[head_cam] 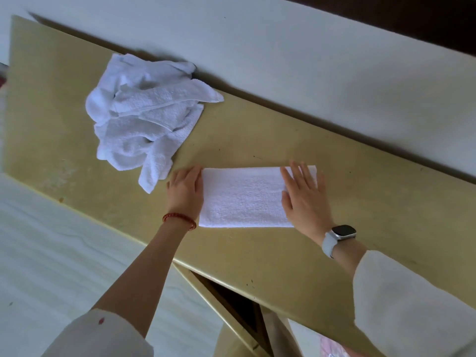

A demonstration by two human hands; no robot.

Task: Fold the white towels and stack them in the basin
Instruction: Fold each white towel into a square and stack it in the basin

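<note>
On the yellow tabletop point(257, 130) we press our flat right hand point(304, 199) on a half-folded white towel point(242, 197), open left hand point(185, 191) at its end — mid-fold — next, double it over; crumpled towels point(144, 117) wait, no basin visible.

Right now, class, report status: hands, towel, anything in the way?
Left hand at folded towel's left edge, right hand flat on its right end. Unfolded towel pile waiting, apart. Basin not in view. Nothing in the way.
</note>
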